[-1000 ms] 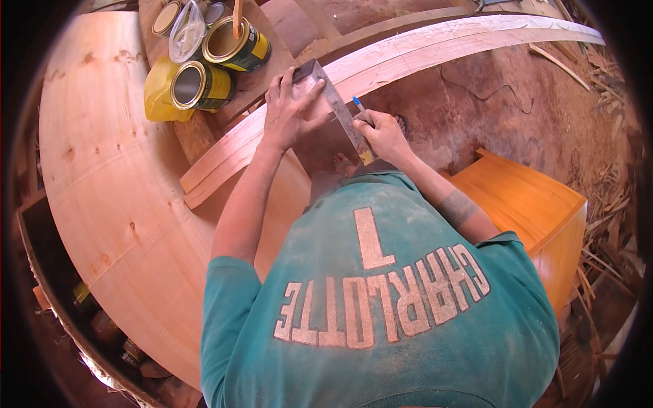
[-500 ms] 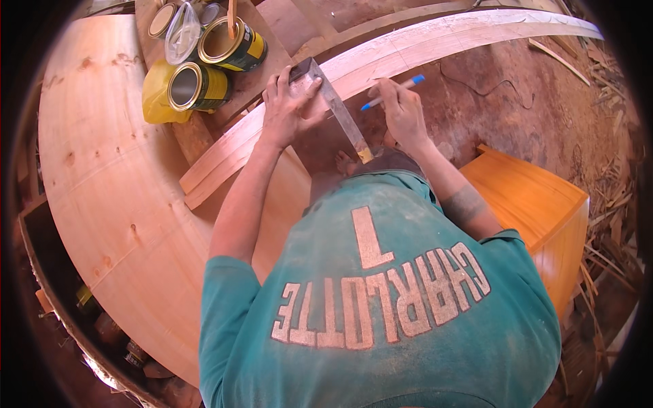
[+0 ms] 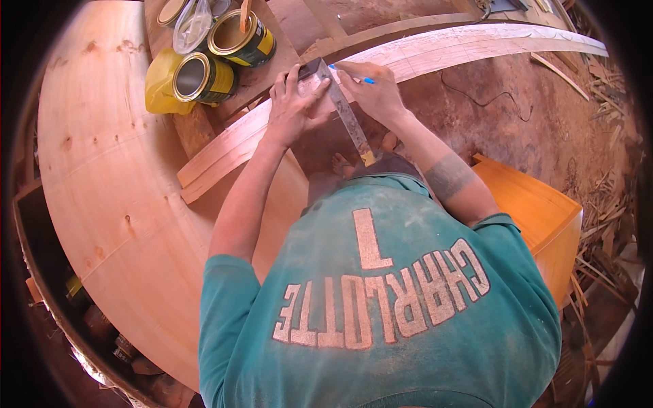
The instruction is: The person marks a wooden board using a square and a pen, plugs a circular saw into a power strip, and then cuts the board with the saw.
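My left hand (image 3: 291,107) grips a try square (image 3: 353,128) at its dark stock and presses it to a long, pale curved wooden beam (image 3: 442,56). The square's metal blade crosses the beam and reaches back toward my body. In my right hand (image 3: 375,92) is a blue-capped pen (image 3: 368,80), pinched with its end beside the blade near the stock. The writing tip is mostly hidden by my fingers.
Opened paint cans (image 3: 193,77) and a yellow plastic bag (image 3: 163,83) stand on a board at the upper left. A broad plywood sheet (image 3: 102,183) lies left. An orange varnished wooden piece (image 3: 527,204) sits right, near wood scraps (image 3: 605,224) and a thin cord (image 3: 486,102).
My right hand has moved left and forward, bringing the pen from beside the beam up to the square's blade. My left hand keeps its hold on the square.
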The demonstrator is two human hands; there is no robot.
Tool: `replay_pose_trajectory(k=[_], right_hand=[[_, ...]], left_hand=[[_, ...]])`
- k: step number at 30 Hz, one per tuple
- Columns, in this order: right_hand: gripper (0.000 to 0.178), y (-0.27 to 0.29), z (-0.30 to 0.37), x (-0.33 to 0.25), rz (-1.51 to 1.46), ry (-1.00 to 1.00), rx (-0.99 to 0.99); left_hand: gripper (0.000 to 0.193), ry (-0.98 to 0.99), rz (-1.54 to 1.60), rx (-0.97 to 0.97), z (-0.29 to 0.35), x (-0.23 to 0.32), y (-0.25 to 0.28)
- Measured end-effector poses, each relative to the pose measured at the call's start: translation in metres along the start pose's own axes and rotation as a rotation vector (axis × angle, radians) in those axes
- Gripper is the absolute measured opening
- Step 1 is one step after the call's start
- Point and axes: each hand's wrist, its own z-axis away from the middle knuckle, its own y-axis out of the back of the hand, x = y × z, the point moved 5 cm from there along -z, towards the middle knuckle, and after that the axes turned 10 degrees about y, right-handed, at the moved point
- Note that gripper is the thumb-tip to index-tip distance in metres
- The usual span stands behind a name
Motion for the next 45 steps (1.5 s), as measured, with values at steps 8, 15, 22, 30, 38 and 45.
replay_pose_trajectory(k=[8,15,22,30,38,45], right_hand=[[0.016,0.026,0.042,-0.042,0.176,0.259,-0.258],[0.021,0.002,-0.008,-0.022,0.296,0.104,-0.331],[0.024,-0.013,-0.069,-0.004,0.182,0.152,-0.128],[0.027,0.025,0.094,-0.002,-0.090,-0.533,-0.270],[0.030,-0.012,0.116,-0.010,-0.431,-0.702,-0.314],[0.028,-0.087,0.112,-0.049,-0.498,-0.598,-0.414]], left_hand=[[0.070,0.012,0.000,0.021,0.001,0.000,-0.002],[0.072,0.000,0.025,0.045,0.001,0.001,0.001],[0.074,0.007,-0.002,0.010,0.000,0.002,0.001],[0.066,-0.014,0.039,0.117,0.002,-0.002,0.002],[0.068,-0.065,0.073,0.106,0.013,-0.017,0.028],[0.074,0.020,0.012,0.026,0.065,-0.079,0.066]])
